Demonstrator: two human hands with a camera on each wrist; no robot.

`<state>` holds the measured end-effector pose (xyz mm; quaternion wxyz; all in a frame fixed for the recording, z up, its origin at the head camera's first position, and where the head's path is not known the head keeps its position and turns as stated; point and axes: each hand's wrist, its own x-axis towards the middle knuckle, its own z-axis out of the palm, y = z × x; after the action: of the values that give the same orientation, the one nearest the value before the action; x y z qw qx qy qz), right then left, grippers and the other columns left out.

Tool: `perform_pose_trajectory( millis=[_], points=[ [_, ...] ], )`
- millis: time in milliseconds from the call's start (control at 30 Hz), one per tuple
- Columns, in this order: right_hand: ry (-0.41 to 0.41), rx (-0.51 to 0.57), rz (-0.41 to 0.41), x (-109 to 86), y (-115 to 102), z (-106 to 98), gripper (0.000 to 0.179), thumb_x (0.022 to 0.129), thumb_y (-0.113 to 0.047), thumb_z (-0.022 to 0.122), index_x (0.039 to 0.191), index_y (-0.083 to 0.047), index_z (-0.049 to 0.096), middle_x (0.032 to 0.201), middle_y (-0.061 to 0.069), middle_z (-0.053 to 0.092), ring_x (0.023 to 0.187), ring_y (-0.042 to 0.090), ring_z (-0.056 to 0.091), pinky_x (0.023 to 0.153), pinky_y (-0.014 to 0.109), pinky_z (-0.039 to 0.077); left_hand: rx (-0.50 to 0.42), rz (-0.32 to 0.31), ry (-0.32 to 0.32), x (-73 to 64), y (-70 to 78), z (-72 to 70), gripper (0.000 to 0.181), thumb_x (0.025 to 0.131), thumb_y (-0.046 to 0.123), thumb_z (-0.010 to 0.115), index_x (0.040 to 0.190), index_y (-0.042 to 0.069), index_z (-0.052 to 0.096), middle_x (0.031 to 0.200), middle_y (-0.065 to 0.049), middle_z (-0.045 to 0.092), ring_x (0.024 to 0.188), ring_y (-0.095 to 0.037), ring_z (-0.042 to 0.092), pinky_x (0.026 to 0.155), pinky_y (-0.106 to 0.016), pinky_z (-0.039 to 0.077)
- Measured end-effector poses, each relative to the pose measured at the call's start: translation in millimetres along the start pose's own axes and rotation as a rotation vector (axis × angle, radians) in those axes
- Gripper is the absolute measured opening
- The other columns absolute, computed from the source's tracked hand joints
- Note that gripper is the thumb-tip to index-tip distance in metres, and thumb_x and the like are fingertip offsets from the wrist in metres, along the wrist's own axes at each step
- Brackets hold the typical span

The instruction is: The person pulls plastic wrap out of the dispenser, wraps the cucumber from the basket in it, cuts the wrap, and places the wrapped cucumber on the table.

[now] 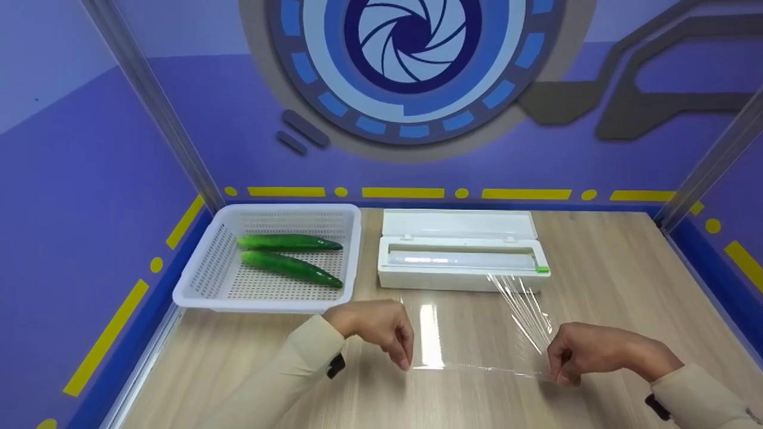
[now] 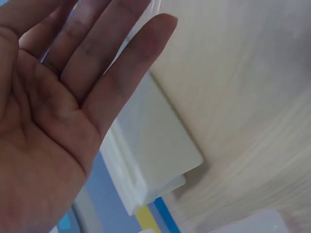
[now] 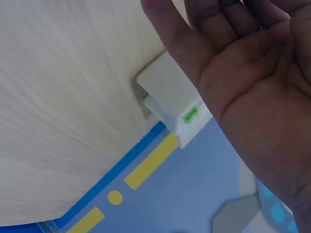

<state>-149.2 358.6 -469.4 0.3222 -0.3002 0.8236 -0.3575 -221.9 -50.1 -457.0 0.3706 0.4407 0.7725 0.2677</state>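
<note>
A clear sheet of plastic wrap (image 1: 471, 339) stretches from the open white dispenser box (image 1: 441, 280) towards the front of the table. My left hand (image 1: 381, 330) pinches its near left corner, and my right hand (image 1: 587, 351) pinches the near right corner. Creases bunch along the sheet's right side, while the left part lies smoother. Inside the box sits the roll of wrap (image 1: 459, 260), with a green slider (image 1: 541, 269) at the right end of the box. In the wrist views, the palms of both hands show, but the pinched film is mostly out of sight.
Left of the box stands a white plastic basket (image 1: 268, 307) holding two cucumbers, an upper cucumber (image 1: 289, 242) and a lower cucumber (image 1: 292, 269). Purple-blue panels (image 1: 298, 173) enclose the wooden table (image 1: 608, 268) at the back and both sides.
</note>
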Motion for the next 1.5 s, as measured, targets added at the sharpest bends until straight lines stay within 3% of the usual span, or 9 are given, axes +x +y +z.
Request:
perform_pose_trajectory(
  millis=[200, 467, 667, 867, 1000, 1167, 1333, 1500],
  points=[
    [0.053, -0.057, -0.008, 4.2, 20.5, 12.7, 0.016, 0.082, 0.008, 0.079, 0.079, -0.008, 0.077, 0.073, -0.014, 0.063, 0.065, -0.002, 0.05, 0.056, 0.02, 0.043, 0.096, -0.027, 0.022, 9.8, -13.9, 19.8, 0.005, 0.09, 0.011, 0.087, 0.085, 0.011, 0.085, 0.072, 0.016, 0.073, 0.062, 0.004, 0.057, 0.059, -0.015, 0.047],
    [0.087, -0.138, -0.15, 9.0, 32.8, 22.6, 0.023, 0.078, 0.013, 0.075, 0.076, -0.009, 0.076, 0.072, -0.02, 0.057, 0.063, -0.007, 0.043, 0.053, 0.018, 0.04, 0.242, 0.004, 0.015, 20.6, -24.9, 32.1, 0.007, 0.088, 0.012, 0.089, 0.083, 0.01, 0.086, 0.073, 0.011, 0.076, 0.06, 0.008, 0.049, 0.06, -0.011, 0.043],
    [0.086, -0.225, -0.13, 14.2, 30.0, 28.8, 0.026, 0.073, 0.015, 0.074, 0.069, -0.011, 0.07, 0.069, -0.023, 0.048, 0.06, -0.007, 0.039, 0.051, 0.016, 0.035, 0.301, 0.002, 0.026, 24.2, -28.5, 39.6, 0.007, 0.087, 0.011, 0.09, 0.081, 0.012, 0.085, 0.071, 0.013, 0.074, 0.058, 0.009, 0.047, 0.057, -0.011, 0.042],
    [0.084, -0.3, -0.054, 17.9, 24.2, 35.0, 0.028, 0.072, 0.012, 0.075, 0.068, -0.014, 0.068, 0.07, -0.021, 0.048, 0.06, -0.006, 0.038, 0.051, 0.018, 0.035, 0.288, 0.007, 0.043, 23.2, -32.0, 46.1, 0.005, 0.086, 0.011, 0.089, 0.082, 0.01, 0.086, 0.074, 0.01, 0.076, 0.061, 0.013, 0.051, 0.06, -0.009, 0.044],
    [0.094, -0.301, -0.049, 18.3, 23.9, 37.3, 0.033, 0.08, 0.008, 0.073, 0.065, -0.015, 0.054, 0.069, -0.021, 0.037, 0.058, -0.003, 0.03, 0.049, 0.02, 0.027, 0.263, -0.046, 0.076, 21.7, -32.8, 50.1, 0.012, 0.089, 0.019, 0.088, 0.079, 0.012, 0.086, 0.069, 0.013, 0.073, 0.06, 0.012, 0.049, 0.059, -0.01, 0.043],
    [0.108, -0.28, 0.002, 20.4, 22.3, 38.2, 0.042, 0.096, -0.014, 0.074, 0.063, -0.017, 0.048, 0.067, -0.019, 0.032, 0.056, -0.001, 0.026, 0.049, 0.022, 0.022, 0.2, -0.158, 0.123, 21.6, -30.0, 54.4, 0.023, 0.093, 0.024, 0.081, 0.072, 0.013, 0.084, 0.059, 0.013, 0.067, 0.052, 0.005, 0.043, 0.05, -0.015, 0.036],
    [0.13, -0.319, 0.014, 22.5, 25.4, 39.7, 0.042, 0.093, -0.014, 0.077, 0.061, -0.017, 0.049, 0.069, -0.019, 0.034, 0.059, 0.0, 0.028, 0.052, 0.022, 0.025, 0.232, -0.188, 0.176, 26.8, -29.0, 60.2, 0.026, 0.088, 0.019, 0.081, 0.063, 0.01, 0.08, 0.048, 0.014, 0.054, 0.044, 0.003, 0.034, 0.046, -0.017, 0.029],
    [0.13, -0.357, -0.032, 23.4, 27.2, 39.5, 0.039, 0.09, -0.008, 0.077, 0.062, -0.016, 0.05, 0.07, -0.02, 0.036, 0.06, -0.001, 0.029, 0.052, 0.021, 0.027, 0.281, -0.212, 0.246, 30.6, -27.8, 66.4, 0.03, 0.082, 0.018, 0.084, 0.056, 0.009, 0.075, 0.042, 0.017, 0.044, 0.04, 0.003, 0.032, 0.045, -0.016, 0.029]
  ],
)
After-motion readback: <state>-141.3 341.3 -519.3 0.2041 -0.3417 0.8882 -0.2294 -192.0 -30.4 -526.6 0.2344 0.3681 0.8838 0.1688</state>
